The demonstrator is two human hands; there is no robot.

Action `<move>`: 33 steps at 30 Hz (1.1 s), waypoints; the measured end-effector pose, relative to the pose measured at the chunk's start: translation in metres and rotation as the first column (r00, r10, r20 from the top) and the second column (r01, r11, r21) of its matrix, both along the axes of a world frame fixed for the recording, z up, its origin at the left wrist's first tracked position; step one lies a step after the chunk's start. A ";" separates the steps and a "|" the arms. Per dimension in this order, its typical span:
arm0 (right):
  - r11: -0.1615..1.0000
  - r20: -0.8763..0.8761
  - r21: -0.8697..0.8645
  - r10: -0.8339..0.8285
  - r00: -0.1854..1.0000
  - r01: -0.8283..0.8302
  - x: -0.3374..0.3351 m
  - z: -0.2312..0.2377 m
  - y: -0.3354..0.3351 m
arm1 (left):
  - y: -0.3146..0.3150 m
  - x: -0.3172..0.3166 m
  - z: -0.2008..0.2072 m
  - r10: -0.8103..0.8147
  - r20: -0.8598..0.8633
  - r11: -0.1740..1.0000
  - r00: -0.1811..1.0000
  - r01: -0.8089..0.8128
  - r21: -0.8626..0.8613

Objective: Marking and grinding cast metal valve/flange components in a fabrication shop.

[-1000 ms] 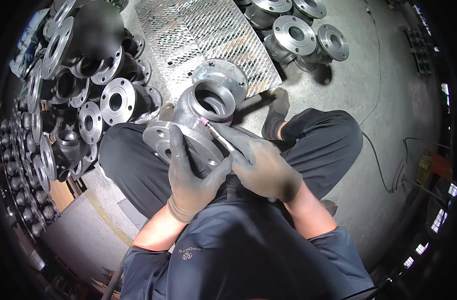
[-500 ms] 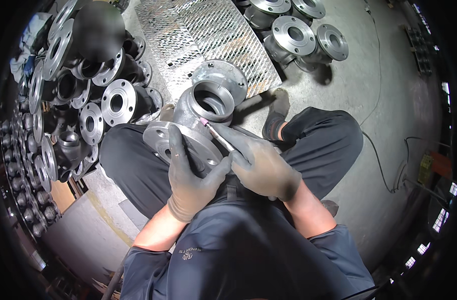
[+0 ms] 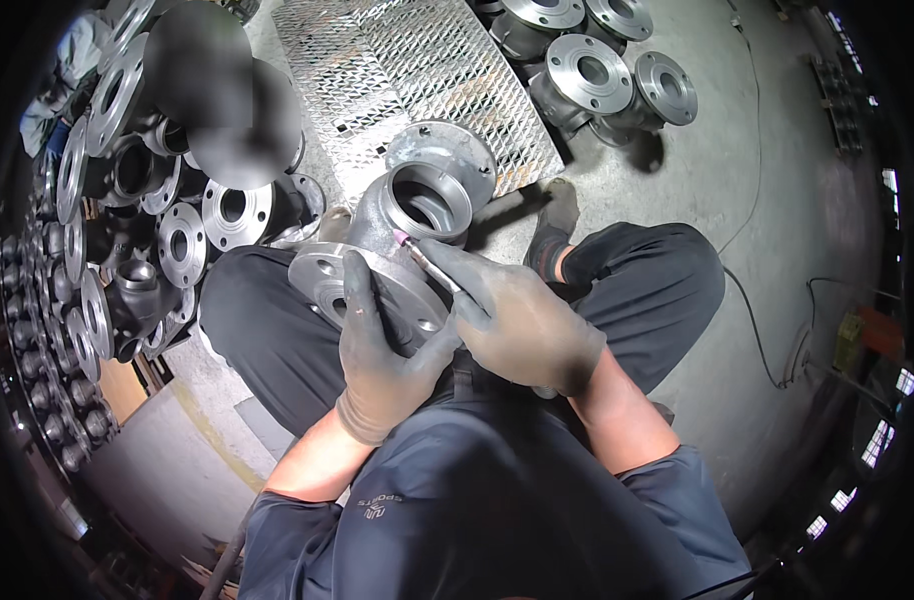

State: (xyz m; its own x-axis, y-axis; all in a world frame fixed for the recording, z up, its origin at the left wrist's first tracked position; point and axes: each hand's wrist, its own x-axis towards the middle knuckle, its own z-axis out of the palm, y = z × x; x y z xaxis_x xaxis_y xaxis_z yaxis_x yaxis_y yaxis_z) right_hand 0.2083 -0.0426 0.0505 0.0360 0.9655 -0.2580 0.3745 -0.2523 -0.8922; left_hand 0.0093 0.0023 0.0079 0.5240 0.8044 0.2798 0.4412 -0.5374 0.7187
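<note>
A grey cast-metal valve body (image 3: 375, 222) with a round flange at each end and an open neck on top stands between my knees, its far end by the metal tread plate. Gripping the near flange (image 3: 397, 290), my gloved left hand (image 3: 377, 345) has its fingers laid over the face and its thumb out toward the other hand. In my gloved right hand (image 3: 527, 320) is a slim die grinder (image 3: 437, 270) with a small pink grinding stone (image 3: 402, 238). The stone is at the outer base of the neck; whether it touches, I cannot tell. My fingers hide most of the grinder.
Many similar flanged bodies (image 3: 182, 245) are stacked on the left. Several more (image 3: 589, 75) stand at the far right of the tread plate (image 3: 427, 60). A dark cable (image 3: 752, 320) lies across the floor on the right. Blurred patches cover part of the upper left.
The pink stone has shifted slightly left along the neck's base, with my right hand. The valve body has moved very slightly right, and my left hand keeps its hold on the flange.
</note>
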 end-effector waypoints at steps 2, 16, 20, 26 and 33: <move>1.000 0.024 0.004 -0.003 1.000 0.003 0.000 0.002 0.004 | 0.001 -0.001 0.001 -0.019 -0.037 1.000 0.999 0.020 0.019; 0.975 0.194 -0.087 0.218 0.956 -0.205 0.015 0.028 0.015 | -0.001 -0.002 0.001 -0.022 0.021 0.999 1.000 0.023 -0.042; 0.970 0.270 -0.055 0.243 0.932 -0.237 0.009 0.029 0.017 | -0.001 -0.003 0.001 -0.022 -0.019 1.000 1.000 0.022 -0.011; 0.963 0.317 -0.034 0.265 0.911 -0.268 0.008 0.033 0.015 | -0.003 -0.007 -0.003 -0.011 0.001 0.997 1.000 0.011 -0.079; 0.966 0.333 -0.003 0.244 0.911 -0.257 0.007 0.035 0.017 | -0.006 -0.008 -0.007 -0.003 0.000 0.993 1.000 0.003 -0.118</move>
